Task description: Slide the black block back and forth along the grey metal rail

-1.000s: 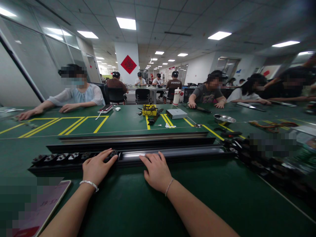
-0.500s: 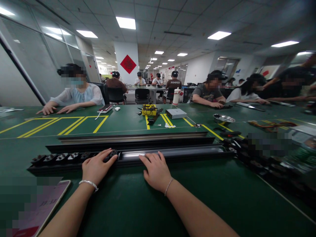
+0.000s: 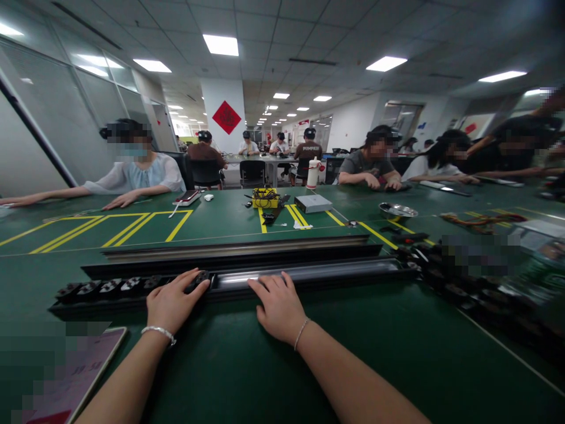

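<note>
On the green worktop (image 3: pixel 265 365), near edge: long black metal rail with a silvery channel (image 3: pixel 309 272) lies crosswise. Left hand (image 3: pixel 170 306): thumb and forefinger narrow, pinching a small black plastic clip (image 3: pixel 200 277) that sits in the rail beside a row of seated black clips (image 3: pixel 106 287). Right hand (image 3: pixel 278 306): flat on the rail, fingers loosely spread, holding nothing. Risks: an uneven push could cock the clip and jam it. The rail would likely slide if the right hand's pressure eases.

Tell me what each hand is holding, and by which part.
Right hand holds nothing; it lies flat on the black rail. Left hand: thumb and fingers touch a small black clip in the rail; a pinch cannot be told.
</note>
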Tool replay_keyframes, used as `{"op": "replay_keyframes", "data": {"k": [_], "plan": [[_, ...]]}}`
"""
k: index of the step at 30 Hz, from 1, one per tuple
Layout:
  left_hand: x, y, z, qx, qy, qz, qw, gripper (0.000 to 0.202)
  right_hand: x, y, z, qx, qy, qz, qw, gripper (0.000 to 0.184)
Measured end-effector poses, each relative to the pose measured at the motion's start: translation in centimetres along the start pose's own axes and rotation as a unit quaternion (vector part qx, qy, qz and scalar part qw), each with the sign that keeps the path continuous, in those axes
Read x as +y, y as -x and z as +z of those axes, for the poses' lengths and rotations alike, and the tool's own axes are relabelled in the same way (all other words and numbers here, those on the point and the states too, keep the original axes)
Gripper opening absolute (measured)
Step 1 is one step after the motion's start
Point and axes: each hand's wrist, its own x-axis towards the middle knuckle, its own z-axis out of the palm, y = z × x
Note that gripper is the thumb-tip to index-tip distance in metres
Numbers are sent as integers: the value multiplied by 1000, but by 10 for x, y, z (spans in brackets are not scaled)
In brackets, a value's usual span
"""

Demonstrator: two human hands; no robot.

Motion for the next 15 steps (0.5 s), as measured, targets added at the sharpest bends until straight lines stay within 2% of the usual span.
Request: {"op": "replay_keyframes", "data": {"k": [15], "plan": [[-1, -1, 0, -4, 2, 2, 1000, 47, 0, 0, -3, -6, -5, -1, 1000, 51]]}}
